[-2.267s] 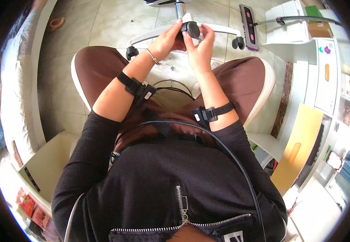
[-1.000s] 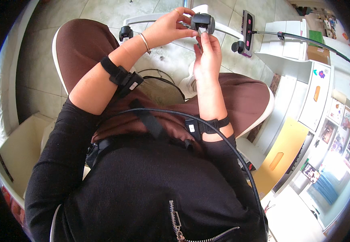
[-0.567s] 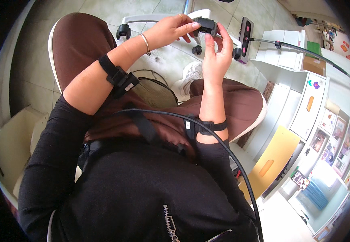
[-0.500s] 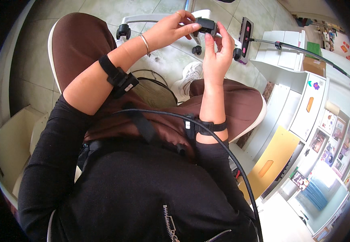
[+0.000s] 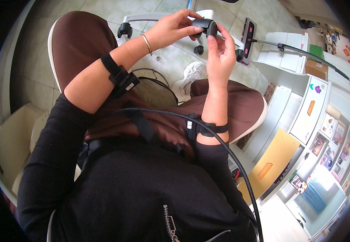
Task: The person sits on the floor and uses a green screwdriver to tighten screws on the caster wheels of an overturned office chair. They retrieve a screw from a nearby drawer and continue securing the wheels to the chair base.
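The fingers (image 5: 187, 29) hide much of the small black object (image 5: 205, 26).

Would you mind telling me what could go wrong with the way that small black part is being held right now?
The small black part is pinched only by fingertips of the left hand and right hand, above the tiled floor; it could slip and fall, perhaps rolling under the chair base.

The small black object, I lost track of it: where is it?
Top centre of the head view: the small black object sits between left hand and right hand, above the white shoe.
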Motion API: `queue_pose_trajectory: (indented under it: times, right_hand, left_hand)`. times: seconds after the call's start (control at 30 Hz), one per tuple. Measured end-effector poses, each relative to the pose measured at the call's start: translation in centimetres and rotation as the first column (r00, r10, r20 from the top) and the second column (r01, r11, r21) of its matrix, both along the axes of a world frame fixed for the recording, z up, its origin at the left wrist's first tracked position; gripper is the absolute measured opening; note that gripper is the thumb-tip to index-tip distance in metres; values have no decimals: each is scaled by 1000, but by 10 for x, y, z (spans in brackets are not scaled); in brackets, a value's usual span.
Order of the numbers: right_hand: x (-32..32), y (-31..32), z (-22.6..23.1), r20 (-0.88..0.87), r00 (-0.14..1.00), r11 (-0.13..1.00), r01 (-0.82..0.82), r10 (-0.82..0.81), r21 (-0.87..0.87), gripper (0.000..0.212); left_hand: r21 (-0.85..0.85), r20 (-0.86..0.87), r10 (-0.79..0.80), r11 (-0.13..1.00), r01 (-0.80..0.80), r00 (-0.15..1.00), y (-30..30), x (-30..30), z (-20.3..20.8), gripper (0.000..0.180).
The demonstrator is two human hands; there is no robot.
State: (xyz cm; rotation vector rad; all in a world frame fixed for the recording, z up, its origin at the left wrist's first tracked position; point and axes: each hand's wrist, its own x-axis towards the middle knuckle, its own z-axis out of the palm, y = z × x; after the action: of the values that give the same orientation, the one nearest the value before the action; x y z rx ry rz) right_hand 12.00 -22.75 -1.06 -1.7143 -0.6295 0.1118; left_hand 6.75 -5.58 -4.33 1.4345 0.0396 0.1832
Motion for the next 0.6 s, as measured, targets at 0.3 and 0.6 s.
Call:
queue_pose_trajectory:
  times: [0.3,0.6]
  right_hand:
    - [-2,7,-10,-14,999,998,29,-28,49,43]
    - [-4,2,-8,221,975,998,-19,31,-55,45]
  left_hand:
    - [-137,-226,-116,987,87,967,-6,-4,7,54]
    - [89,51,108,990,-112,993,-11,-2,-3,48]
